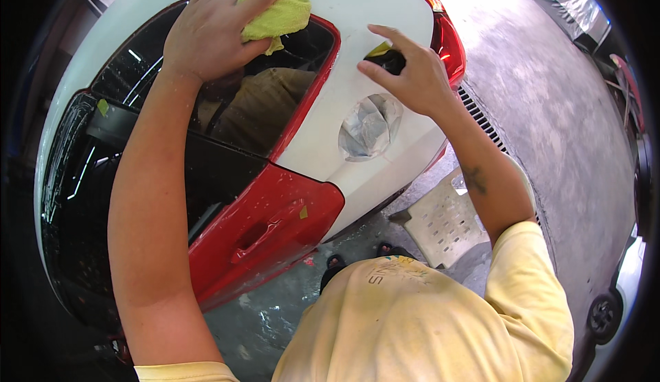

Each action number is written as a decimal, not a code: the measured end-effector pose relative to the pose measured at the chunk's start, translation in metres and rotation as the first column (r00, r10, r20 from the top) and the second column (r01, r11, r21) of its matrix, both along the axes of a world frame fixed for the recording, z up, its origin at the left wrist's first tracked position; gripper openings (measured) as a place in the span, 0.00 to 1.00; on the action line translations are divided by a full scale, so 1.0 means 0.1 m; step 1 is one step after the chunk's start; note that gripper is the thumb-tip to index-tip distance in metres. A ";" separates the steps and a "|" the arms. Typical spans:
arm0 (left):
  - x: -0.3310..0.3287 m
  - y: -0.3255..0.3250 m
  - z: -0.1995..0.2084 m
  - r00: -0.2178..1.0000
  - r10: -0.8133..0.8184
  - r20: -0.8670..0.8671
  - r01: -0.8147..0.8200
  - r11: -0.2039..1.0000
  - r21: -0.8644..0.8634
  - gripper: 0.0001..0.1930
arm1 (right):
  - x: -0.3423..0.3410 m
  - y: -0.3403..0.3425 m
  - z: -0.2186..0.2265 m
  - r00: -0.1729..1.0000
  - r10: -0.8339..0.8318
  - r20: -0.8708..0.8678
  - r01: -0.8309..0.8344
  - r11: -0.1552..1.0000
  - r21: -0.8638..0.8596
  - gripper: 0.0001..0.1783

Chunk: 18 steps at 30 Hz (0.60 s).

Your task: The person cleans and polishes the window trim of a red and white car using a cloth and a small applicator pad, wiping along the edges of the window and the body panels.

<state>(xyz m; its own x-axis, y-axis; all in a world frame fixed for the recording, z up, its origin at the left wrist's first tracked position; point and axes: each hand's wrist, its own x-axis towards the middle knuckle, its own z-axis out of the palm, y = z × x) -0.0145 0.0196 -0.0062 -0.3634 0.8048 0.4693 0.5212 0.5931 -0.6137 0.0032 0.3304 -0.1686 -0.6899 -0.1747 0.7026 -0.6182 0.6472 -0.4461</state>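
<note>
Wiping stage on the white-and-red car. The left hand pressed a yellow-green cloth against the rear side window's upper edge; the right hand pinched a small black pad on the white panel. The next stroke probably called for steady pressure.

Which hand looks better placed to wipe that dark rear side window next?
Probably the left hand: it already presses the yellow-green cloth at the window top edge. The right hand holds a small dark object against the white panel.
</note>
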 end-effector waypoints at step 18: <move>0.17 0.07 0.10 0.997 -0.009 0.083 0.007 1.000 0.022 0.37 | -0.10 -0.76 -0.17 0.938 -0.266 0.223 0.325 0.898 -0.296 0.24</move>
